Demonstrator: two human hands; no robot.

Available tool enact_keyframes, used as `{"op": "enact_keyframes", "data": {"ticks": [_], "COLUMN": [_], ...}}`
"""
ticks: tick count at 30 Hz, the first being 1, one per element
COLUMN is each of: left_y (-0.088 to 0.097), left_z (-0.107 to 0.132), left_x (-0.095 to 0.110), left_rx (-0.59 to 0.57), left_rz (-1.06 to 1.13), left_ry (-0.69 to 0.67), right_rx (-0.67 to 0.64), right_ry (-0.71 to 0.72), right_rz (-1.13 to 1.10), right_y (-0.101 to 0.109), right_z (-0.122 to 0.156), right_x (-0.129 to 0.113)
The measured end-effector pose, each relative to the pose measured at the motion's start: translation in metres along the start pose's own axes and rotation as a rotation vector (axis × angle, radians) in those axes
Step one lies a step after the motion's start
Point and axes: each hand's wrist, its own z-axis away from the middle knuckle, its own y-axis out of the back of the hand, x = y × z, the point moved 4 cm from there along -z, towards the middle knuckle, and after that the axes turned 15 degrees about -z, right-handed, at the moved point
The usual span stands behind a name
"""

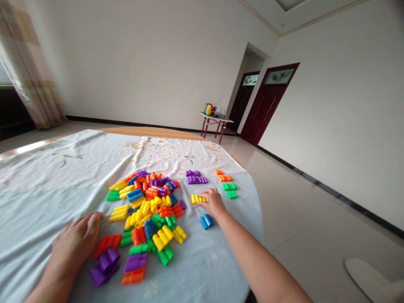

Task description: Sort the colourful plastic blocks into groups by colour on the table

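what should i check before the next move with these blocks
1. Right hand on the yellow blocks: ok, fingertips touch them.
2. Right hand's grip closed on them: cannot tell.
3. Yellow blocks apart from the purple group: ok.
4. Blue block clear of the mixed pile: ok.
5. Left hand holding nothing, flat on the cloth beside an orange block: ok.

Bright, even daylight, apparently entering beside the patterned beige fabric curtain [31, 80] at left. Shadows faint. Wide-angle curvature at the edges. Lower-right corner soft, slightly blurred.
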Motion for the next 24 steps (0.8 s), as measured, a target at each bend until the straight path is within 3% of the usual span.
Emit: {"op": "enact_keyframes", "data": {"ticks": [8, 18, 24], "left_y": [0.002, 0.003, 0.004], "left_z": [0.001, 0.002, 0.002], "left_x": [0.0, 0.001, 0.002], "left_rx": [-0.005, -0.023, -0.029], "left_rz": [0.017, 0.018, 0.028], "left_ry": [0.014, 0.022, 0.025], "right_rx": [-0.025, -0.104, -0.097], "right_ry": [-0.014, -0.057, -0.082], "right_rz": [-0.013, -0.086, -0.147], "right_y": [-0.004, 0.016, 0.01], "right_z": [-0.012, -0.001, -0.008], "right_x": [0.003, 0.02, 0.024]}}
